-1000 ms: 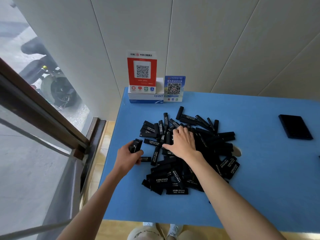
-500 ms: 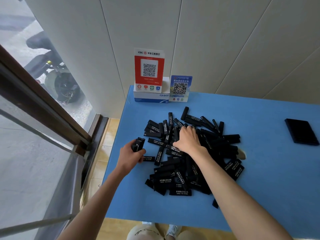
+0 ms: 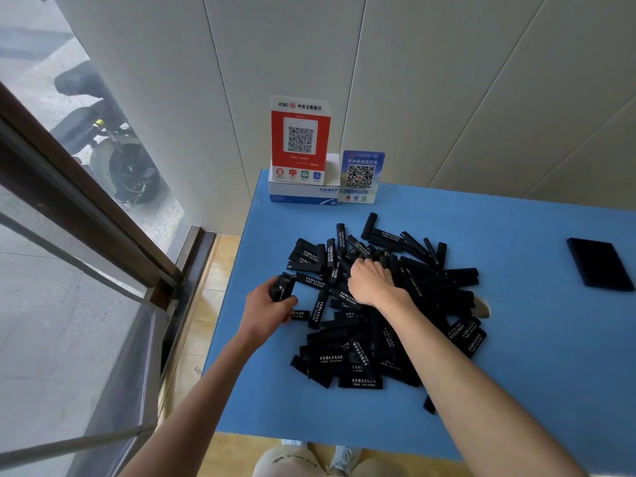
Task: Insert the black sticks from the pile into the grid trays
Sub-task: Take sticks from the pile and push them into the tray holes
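Observation:
A big pile of black sticks (image 3: 430, 290) with white lettering covers the middle of the blue table (image 3: 537, 356). At the pile's left edge my left hand (image 3: 265, 311) grips a small bunch of black sticks (image 3: 283, 286). My right hand (image 3: 370, 282) lies on the top of the pile with its fingers curled down among the sticks; what they hold is hidden. A flat black grid tray (image 3: 598, 263) lies at the table's right edge, well away from both hands.
A white CHNT box (image 3: 303, 192) with a red QR sign (image 3: 300, 139) and a blue QR sign (image 3: 361, 177) stands at the table's far left corner against the wall. A window and sill run along the left. The table's near edge is close to my legs.
My right hand's fingers have gone from spread flat on the pile to curled into it. My left hand keeps its bunch of sticks. The camera has tilted a little.

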